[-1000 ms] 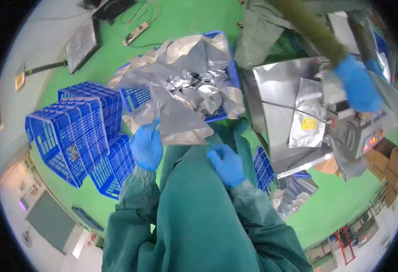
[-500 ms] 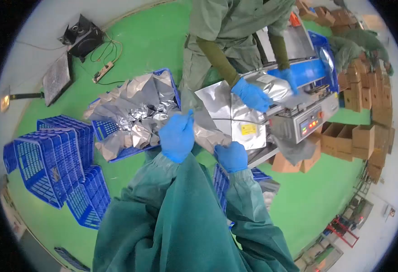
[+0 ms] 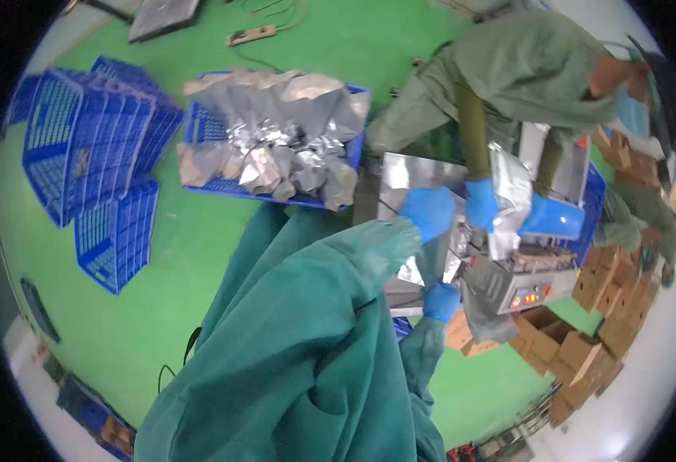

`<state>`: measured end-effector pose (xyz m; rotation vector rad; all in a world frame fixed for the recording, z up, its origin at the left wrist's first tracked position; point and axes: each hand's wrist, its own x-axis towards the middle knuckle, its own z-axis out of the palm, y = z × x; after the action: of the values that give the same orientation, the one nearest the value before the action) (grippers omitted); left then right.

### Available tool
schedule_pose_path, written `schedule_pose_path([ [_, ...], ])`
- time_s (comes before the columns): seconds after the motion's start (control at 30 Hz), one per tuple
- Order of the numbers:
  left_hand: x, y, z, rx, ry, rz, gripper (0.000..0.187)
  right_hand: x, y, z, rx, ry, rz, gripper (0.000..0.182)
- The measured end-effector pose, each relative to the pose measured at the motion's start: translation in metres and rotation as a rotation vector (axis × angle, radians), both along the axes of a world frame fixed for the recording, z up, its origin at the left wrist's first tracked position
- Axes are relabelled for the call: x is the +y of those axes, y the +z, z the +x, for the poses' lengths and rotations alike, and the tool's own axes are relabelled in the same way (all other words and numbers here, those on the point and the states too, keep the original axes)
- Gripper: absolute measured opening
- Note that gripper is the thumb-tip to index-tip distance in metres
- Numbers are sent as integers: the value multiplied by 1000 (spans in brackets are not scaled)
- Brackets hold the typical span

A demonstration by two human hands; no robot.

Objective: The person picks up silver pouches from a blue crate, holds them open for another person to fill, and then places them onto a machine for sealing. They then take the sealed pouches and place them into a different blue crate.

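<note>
Both my hands wear blue gloves and are closed on a silver-grey foil bag, which spans the gap between them. My left hand grips its far end, with the fingers partly hidden. At its near end is my right hand. The bag is over the metal worktop, beside the sealing machine with its lit panel. Just beyond, a co-worker's two blue-gloved hands hold another silver foil bag at the machine.
A blue crate heaped with crumpled foil bags stands on the green floor. More blue crates are at the left. Cardboard boxes lie at the right. A power strip and its cable are on the floor at the back.
My hands have moved right with the foil bag, from beside the crate to over the worktop. The co-worker has lifted a foil bag upright. My view has turned to the right.
</note>
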<state>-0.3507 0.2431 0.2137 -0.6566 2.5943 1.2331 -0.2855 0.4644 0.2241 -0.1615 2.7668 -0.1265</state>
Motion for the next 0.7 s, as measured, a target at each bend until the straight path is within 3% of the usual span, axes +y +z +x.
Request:
schedule_pose_path([
  [0.07,-13,-5,8,327,-253,71,19,5,5,-12,124,406,174,12],
  [0.17,-70,4,56,281,-44,255,23,50,-15,-16,121,206,-308,24],
  [0.2,-93,-13,76,112,-32,189,26,45,-2,-22,267,601,-141,26],
  [0.23,-117,-41,102,-59,-20,123,29,41,5,-23,256,603,-150,26],
  [0.27,-136,-85,143,97,147,-32,26,40,9,-23,172,542,52,27],
  [0.3,-165,-89,165,-156,136,-179,22,44,6,-22,120,509,152,28],
  [0.33,-175,-144,194,-408,372,-322,20,48,3,-21,66,480,255,29],
  [0.4,-198,-238,258,30,476,-659,18,68,-7,-24,185,614,231,25],
  [0.43,-210,-253,267,14,469,-647,18,79,-11,-26,218,658,229,24],
  [0.47,-221,-267,271,51,348,-656,16,92,-19,-29,34,64,-52,22],
  [0.53,-238,-307,277,75,231,-641,15,88,-22,-27,-146,-535,-297,22],
  [0.6,-250,-377,284,-244,110,-520,16,33,2,-26,-29,-855,-442,22],
  [0.67,-250,-423,285,-546,-11,-389,18,26,10,-25,-61,-856,-401,24],
  [0.7,-244,-432,285,-689,-77,-321,20,32,7,-22,151,-828,-457,27],
])
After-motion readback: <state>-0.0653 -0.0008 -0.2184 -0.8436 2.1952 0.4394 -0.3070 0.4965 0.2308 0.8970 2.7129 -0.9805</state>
